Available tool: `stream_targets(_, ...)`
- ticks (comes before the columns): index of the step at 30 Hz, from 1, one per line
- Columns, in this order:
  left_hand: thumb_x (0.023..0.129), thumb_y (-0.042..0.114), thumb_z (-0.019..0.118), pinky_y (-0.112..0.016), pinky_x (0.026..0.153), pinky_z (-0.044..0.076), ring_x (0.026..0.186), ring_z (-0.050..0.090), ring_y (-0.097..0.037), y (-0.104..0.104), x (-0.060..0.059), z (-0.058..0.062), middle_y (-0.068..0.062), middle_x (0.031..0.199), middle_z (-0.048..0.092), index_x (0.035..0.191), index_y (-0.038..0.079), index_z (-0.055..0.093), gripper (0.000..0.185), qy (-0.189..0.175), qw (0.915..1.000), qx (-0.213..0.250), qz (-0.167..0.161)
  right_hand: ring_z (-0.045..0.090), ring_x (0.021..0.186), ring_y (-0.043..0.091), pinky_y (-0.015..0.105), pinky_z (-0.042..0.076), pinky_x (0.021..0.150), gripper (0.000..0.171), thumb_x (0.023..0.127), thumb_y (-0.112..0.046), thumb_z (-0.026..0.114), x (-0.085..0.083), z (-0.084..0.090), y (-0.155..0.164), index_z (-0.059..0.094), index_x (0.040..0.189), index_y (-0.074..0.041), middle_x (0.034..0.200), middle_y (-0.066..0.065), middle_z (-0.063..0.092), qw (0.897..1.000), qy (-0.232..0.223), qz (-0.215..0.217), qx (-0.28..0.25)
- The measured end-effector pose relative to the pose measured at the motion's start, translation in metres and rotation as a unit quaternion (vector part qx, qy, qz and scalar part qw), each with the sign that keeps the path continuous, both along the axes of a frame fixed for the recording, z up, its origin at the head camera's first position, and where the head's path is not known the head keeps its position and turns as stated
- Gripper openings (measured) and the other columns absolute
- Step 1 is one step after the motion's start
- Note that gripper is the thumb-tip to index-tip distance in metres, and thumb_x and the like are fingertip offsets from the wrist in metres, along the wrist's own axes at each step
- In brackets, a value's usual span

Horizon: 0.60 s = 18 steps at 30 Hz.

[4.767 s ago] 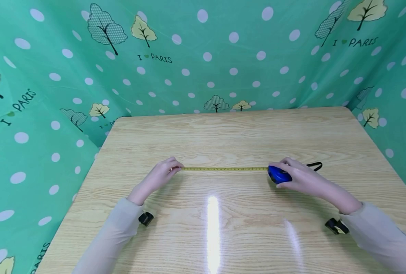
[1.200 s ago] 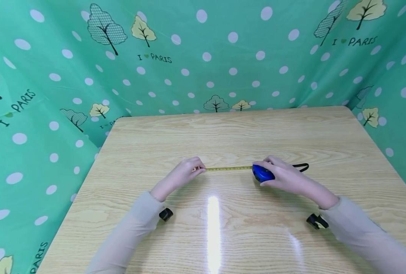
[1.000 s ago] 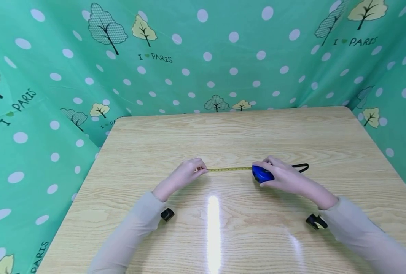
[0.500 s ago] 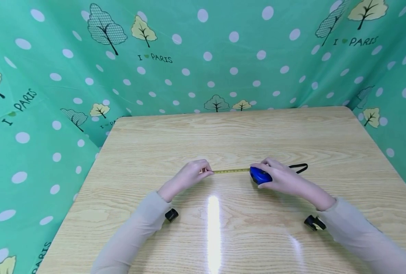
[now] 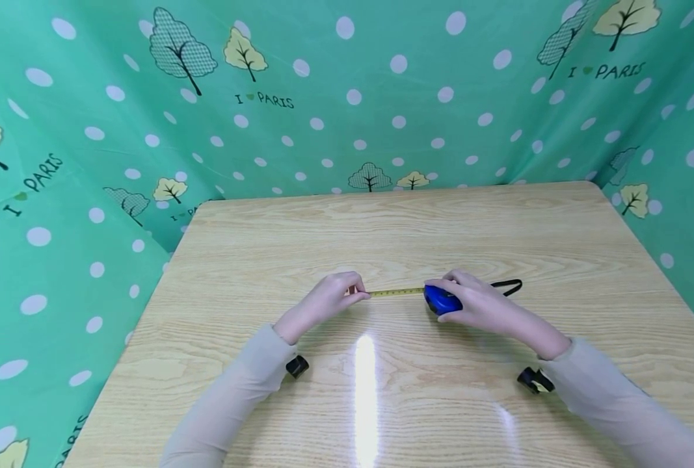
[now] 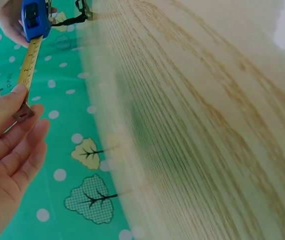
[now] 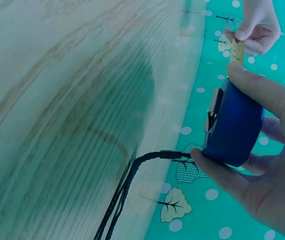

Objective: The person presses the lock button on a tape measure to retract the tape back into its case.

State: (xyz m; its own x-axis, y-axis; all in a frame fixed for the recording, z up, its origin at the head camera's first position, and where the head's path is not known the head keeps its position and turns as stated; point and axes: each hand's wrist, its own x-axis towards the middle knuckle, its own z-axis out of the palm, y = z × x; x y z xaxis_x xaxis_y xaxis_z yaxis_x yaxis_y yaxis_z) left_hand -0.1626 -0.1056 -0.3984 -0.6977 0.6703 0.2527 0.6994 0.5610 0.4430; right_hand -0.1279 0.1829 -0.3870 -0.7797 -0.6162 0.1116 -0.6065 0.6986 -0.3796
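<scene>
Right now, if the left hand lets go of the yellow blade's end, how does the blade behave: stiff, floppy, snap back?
Probably stiff over this short span: the yellow blade runs straight between left hand and blue case without sagging. Likely springs back into the case, which the right hand grips. Its metal end hook might whip.

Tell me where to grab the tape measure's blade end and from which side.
Pinch the metal hook at the tip of the yellow blade, coming from the left: the blade runs flat and straight out of the blue case, so only its free left end offers a tab.
</scene>
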Motion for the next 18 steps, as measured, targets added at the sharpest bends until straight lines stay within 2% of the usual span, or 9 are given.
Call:
stream_targets(9, 0.08, 0.013, 0.064, -0.012, 0.057, 0.042, 0.064, 0.053, -0.008, 0.0034, -0.0008, -0.003, 0.001, 0.073, 0.061, 0.076, 0.007, 0.059, 0.009, 0.016, 0.9997, 0.008, -0.016, 0.051, 0.093, 0.029, 0.041, 0.049, 0.072, 0.061, 0.072, -0.024, 0.073, 0.0004, 0.0008, -0.0012, 0.049, 0.125, -0.005, 0.105, 0.014, 0.05, 1.0, -0.007, -0.003, 0.002)
stream_targets(18, 0.082, 0.012, 0.062, -0.011, 0.06, 0.043, 0.067, 0.055, -0.009, 0.0058, 0.0, -0.0037, 0.0, 0.077, 0.061, 0.08, 0.006, 0.06, 0.007, 0.008, 0.9997, 0.007, -0.02, 0.052, 0.092, 0.028, 0.04, 0.049, 0.072, 0.062, 0.071, -0.025, 0.074, 0.0005, 0.0004, -0.0039, 0.049, 0.124, -0.005, 0.104, 0.014, 0.05, 1.0, 0.005, 0.003, 0.002)
